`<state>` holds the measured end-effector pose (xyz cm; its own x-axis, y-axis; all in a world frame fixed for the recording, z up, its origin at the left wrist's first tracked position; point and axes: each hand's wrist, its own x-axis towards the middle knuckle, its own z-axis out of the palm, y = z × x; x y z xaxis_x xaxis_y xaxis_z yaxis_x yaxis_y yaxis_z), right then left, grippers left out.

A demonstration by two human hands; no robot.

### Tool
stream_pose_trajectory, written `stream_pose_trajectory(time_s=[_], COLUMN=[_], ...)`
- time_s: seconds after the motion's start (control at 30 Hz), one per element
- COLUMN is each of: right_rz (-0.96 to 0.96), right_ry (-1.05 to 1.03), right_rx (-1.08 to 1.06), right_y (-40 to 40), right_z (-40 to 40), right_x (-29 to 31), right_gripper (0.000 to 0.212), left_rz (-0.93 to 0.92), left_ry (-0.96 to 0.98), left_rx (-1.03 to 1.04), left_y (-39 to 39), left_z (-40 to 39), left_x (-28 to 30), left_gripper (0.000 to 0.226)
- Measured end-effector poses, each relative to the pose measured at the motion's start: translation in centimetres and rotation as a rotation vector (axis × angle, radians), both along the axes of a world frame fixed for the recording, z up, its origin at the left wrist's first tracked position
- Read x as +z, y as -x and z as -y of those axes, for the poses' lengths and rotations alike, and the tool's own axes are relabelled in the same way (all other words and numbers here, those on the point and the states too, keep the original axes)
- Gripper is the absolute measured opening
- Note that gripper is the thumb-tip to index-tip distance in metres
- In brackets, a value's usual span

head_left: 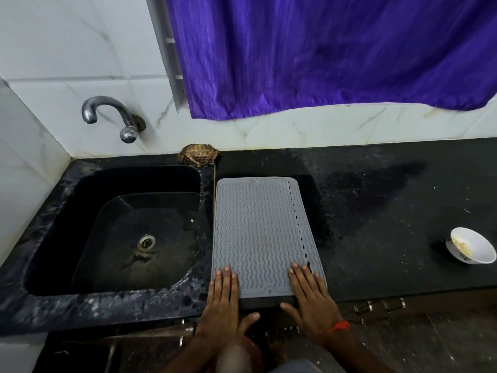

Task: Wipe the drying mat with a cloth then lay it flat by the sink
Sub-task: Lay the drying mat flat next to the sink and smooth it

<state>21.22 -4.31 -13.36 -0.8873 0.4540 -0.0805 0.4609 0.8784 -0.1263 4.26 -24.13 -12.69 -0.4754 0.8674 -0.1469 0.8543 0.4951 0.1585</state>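
Both hands lay flat, fingers spread and gripping nothing, the left hand and right hand pressing the near corners of the one grey drying mat. The mat lay flat just right of the sink, its near edge at the counter's front. Right of it the black counter ran open to one white bowl.

You've got purple curtain hanging over white tiled wall — chrome tap mounted left of it. On black counter, far right — white bowl, yellowish residue inside.
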Motion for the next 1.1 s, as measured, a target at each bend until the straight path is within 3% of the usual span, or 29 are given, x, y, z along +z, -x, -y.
stream_pose_trajectory(time_s=[0.3, 0.5, 0.87, 0.97, 1.03, 1.1], right_rz=[0.006, -0.089, 0.072, -0.166, -0.397, -0.443], right_ry=[0.003, 0.057, 0.077, 0.243, 0.356, 0.43], right_rx=[0.06, -0.02, -0.034, -0.127, -0.371, -0.599], right_y=[-0.6, 2.0, 2.0, 1.4, 0.4, -1.1], right_z=[-0.7, -0.5, -2.5, -3.1, -3.9, -4.7], right_x=[0.6, 1.8, 1.5, 2.5, 3.2, 3.3], right_gripper=[0.081, 0.077, 0.084, 0.067, 0.056, 0.045], left_rz=[0.018, 0.062, 0.088, 0.156, 0.12, 0.035], left_ry=[-0.027, -0.093, 0.042, -0.051, -0.117, -0.174], left_rx=[0.045, 0.055, 0.024, 0.123, 0.276, 0.472], left_y=[-0.3, -1.1, -1.7, -0.8, 0.3, 1.7], left_z=[-0.2, -3.0, -5.0, -4.2, -3.0, -1.1], left_x=[-1.0, 0.0, -0.7, 0.5, 1.9, 2.6], left_gripper=[0.105, 0.09, 0.096, 0.082, 0.064, 0.048])
